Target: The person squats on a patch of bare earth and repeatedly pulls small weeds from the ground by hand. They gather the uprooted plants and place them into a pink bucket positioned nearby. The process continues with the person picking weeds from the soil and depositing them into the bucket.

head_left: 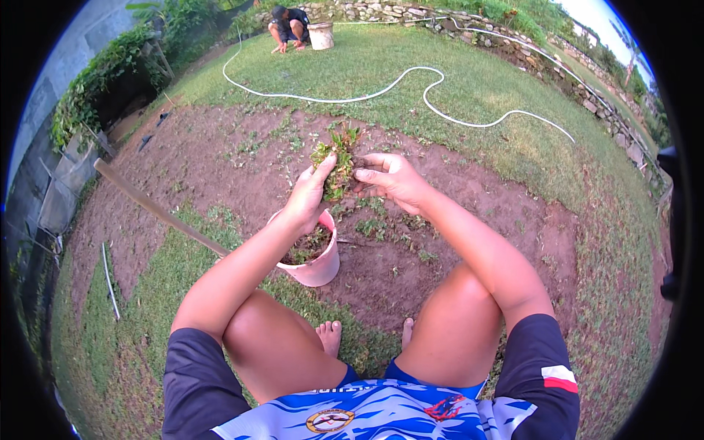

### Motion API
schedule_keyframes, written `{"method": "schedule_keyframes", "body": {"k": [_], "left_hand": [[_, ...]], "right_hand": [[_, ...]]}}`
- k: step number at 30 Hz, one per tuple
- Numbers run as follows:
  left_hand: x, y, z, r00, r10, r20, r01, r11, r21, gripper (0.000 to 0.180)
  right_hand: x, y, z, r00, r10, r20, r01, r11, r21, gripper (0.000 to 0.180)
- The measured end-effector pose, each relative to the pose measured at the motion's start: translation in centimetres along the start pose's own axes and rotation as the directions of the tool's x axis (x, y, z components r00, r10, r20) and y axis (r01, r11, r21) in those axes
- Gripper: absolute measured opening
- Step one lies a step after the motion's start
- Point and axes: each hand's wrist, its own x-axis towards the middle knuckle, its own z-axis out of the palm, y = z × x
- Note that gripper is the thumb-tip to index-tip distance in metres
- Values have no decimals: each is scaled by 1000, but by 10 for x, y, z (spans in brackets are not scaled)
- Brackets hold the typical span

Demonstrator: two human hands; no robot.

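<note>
Blue-white patterned shirt [381,414] at bottom edge, bare knees above it, person squatting. Left hand [308,194] fingers curled tight round clump of pulled green weeds [337,158], held above pale pink plastic bucket [317,270] w/ weeds inside. Right hand [389,176] fingertips pinching same clump. Long wooden handle [158,209] on the grass to the left, white hose [411,73] and another person [288,26] squatting far off.

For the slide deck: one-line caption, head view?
Both hands, left hand and right hand, hold a weed clump above a pink bucket.

no packages, labels, signs or screens anywhere in the garden view
</note>
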Motion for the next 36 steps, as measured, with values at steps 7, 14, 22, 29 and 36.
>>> {"method": "schedule_keyframes", "body": {"k": [7,14,22,29,36], "left_hand": [[0,-2,-4,998,11,63,-11,1000,3,46],[-1,0,-11,991,81,109,-85,996,33,46],[3,-2,-18,995,-15,95,12,999,34,45],[-11,0,-13,991,-123,52,121,992,32,43],[-6,-3,-19,995,-86,55,81,993,83,43]], "right_hand": [[5,9,-3,999,36,41,-39,996,85,38],[10,13,-4,997,22,70,-32,989,147,36],[10,13,6,997,79,-12,-77,992,103,43],[11,18,5,997,57,55,-60,997,54,39],[11,16,8,993,115,31,-118,988,102,37]]}}
